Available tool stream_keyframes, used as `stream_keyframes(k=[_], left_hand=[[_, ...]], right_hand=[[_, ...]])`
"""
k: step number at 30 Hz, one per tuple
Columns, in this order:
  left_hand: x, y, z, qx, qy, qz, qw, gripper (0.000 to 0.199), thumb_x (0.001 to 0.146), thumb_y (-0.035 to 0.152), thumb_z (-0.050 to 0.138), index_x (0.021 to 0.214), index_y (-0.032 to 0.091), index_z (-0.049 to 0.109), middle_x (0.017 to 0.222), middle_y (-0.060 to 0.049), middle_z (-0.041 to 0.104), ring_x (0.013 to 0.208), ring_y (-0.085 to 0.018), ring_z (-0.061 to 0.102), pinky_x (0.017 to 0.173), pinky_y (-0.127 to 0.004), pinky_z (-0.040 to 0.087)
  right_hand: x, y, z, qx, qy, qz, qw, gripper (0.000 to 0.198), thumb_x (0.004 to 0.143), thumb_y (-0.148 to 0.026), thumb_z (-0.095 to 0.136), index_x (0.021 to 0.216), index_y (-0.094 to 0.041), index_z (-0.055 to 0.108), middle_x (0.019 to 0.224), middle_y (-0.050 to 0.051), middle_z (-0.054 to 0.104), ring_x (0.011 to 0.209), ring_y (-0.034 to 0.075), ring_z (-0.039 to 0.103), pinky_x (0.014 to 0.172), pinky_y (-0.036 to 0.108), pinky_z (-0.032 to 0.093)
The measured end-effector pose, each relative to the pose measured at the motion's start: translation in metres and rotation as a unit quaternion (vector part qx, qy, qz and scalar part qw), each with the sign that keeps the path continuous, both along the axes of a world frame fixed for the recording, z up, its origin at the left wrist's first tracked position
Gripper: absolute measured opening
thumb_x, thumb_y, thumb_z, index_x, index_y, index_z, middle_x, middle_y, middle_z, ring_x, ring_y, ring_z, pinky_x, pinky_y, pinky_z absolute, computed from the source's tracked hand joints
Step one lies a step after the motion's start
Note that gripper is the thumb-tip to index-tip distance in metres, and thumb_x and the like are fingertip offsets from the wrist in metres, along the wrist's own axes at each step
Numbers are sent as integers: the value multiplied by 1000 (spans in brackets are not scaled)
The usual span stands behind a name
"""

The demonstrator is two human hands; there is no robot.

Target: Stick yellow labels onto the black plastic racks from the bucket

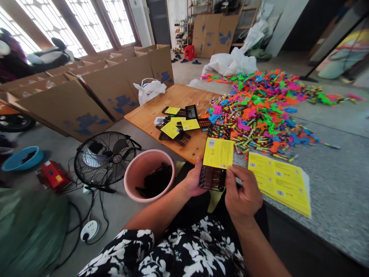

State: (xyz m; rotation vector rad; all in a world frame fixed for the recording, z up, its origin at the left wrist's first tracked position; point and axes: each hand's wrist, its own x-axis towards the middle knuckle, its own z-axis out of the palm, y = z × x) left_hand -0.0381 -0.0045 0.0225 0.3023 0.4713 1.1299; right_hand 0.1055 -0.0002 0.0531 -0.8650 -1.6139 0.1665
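Note:
My left hand (193,181) is closed around the left side of a black plastic lattice rack (212,179), held tilted above my lap. Across the rack lies a yellow printed card (218,153) with a barcode in its upper left. The fingers of my right hand (242,190) pinch the card's lower right corner against the rack. More black racks with yellow cards (170,130) lie piled on the wooden table (144,115). A stack of yellow printed sheets (279,182) rests on the grey stone surface to my right.
A heap of colourful plastic pieces (259,104) spreads over the table's right side and the stone surface. A pink tub (129,177) with black pieces stands left of my legs, beside a black fan (105,159). Large cardboard boxes (66,105) line the left.

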Motion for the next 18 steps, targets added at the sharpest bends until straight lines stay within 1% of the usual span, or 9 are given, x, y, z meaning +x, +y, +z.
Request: stream_keyframes(k=[5, 12, 15, 18], left_hand=[[0, 0, 0, 13, 21, -4, 1000, 87, 88, 82, 48, 122, 6, 71, 116, -24, 74, 115, -34, 69, 101, -44, 49], [-3, -1, -2, -25, 40, 2, 999, 85, 90, 80, 47, 127, 7, 70, 117, -23, 74, 114, -35, 69, 101, -46, 50], [-4, -1, -3, -21, 55, 12, 998, 84, 90, 78, 50, 128, 6, 69, 116, -23, 74, 114, -35, 70, 102, -45, 50], [-5, -1, 0, -17, 57, 27, 998, 78, 93, 73, 50, 129, 6, 69, 115, -21, 75, 113, -32, 70, 103, -43, 50]], right_hand=[[1, 1, -4, -11, -11, 4, 1000, 22, 92, -10, 69, 111, -22, 70, 102, 4, 73, 98, 19, 69, 92, 37, 56], [1, 2, -7, -27, -31, 6, 999, 18, 94, -13, 67, 110, -22, 69, 101, 5, 73, 98, 20, 69, 92, 38, 56], [1, 2, -6, -40, -46, 14, 998, 18, 95, -14, 64, 111, -21, 69, 103, 6, 72, 100, 22, 68, 93, 40, 55], [0, 1, -5, -55, -56, 32, 996, 19, 95, -18, 63, 112, -21, 69, 108, 8, 71, 104, 24, 67, 97, 45, 54]])
